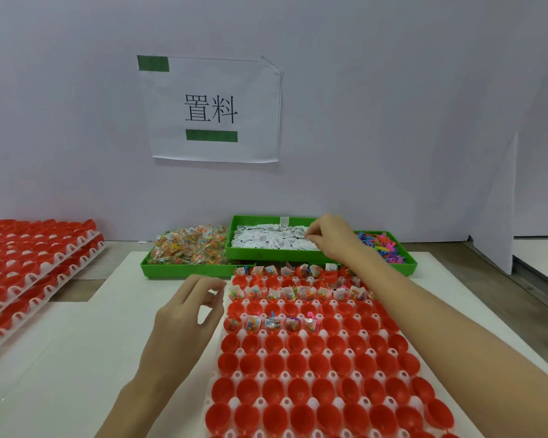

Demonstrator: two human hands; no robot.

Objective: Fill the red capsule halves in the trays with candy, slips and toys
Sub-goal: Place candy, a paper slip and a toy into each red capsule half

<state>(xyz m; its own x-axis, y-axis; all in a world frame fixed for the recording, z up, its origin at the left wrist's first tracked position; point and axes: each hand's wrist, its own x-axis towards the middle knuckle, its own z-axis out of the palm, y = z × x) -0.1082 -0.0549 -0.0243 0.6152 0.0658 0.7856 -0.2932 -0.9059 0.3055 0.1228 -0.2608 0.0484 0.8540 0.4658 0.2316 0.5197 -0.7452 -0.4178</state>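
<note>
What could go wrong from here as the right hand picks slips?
The right hand pinches at the loose white paper slips in the raised green plastic tray; it may lift several at once. Its forearm crosses low over the filled red capsule halves in the white moulded tray and could knock contents out. The left hand hovers beside that tray, not steadying it.

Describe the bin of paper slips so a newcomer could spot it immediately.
Look below the paper sign on the wall, at the row of green bins. The slip bin is the middle one, raised above its neighbours and the only one filled with white slips; the right hand reaches into it.
</note>
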